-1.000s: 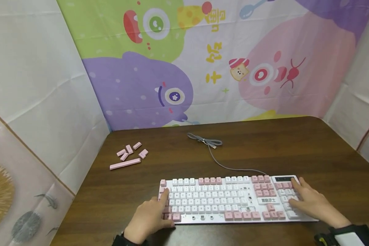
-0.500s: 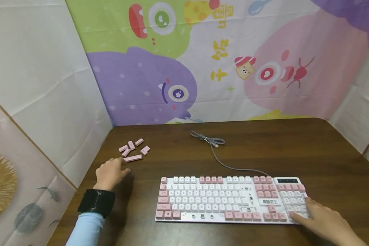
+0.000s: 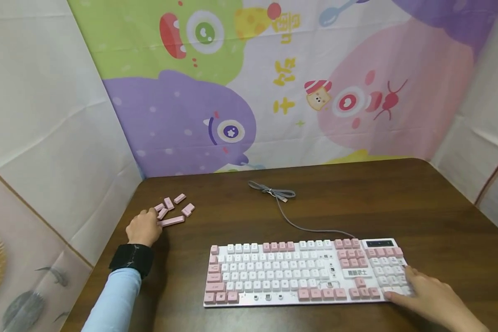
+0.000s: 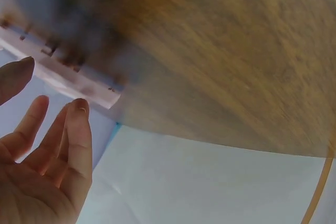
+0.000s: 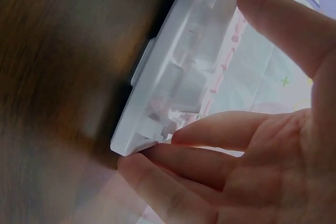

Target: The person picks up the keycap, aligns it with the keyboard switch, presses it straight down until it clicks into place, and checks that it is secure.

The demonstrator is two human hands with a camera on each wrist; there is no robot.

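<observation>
A white and pink keyboard (image 3: 282, 272) lies near the table's front edge; its lower row has a bare stretch with several exposed switches. My right hand (image 3: 433, 297) grips its right end, with the thumb on the number keys and the other fingers at the side edge, as the right wrist view shows of the hand (image 5: 262, 156) and keyboard (image 5: 184, 87). Farther left, my left hand (image 3: 144, 228) is at the left end of a long pink keycap (image 3: 173, 221). In the left wrist view the hand's (image 4: 50, 166) fingers are parted beside the long keycap (image 4: 86, 88); contact is unclear.
Several smaller pink keycaps (image 3: 188, 210) lie behind the long one. A bundled grey cable (image 3: 274, 190) rests at the table's back middle and runs to the keyboard. A printed cloth (image 3: 182, 124) hangs behind the table (image 3: 336, 198), with pale cloths at both sides.
My left hand has left the keyboard's left end and moved to the pink keycaps. My right hand has slid from the top of the number keys to the keyboard's right edge.
</observation>
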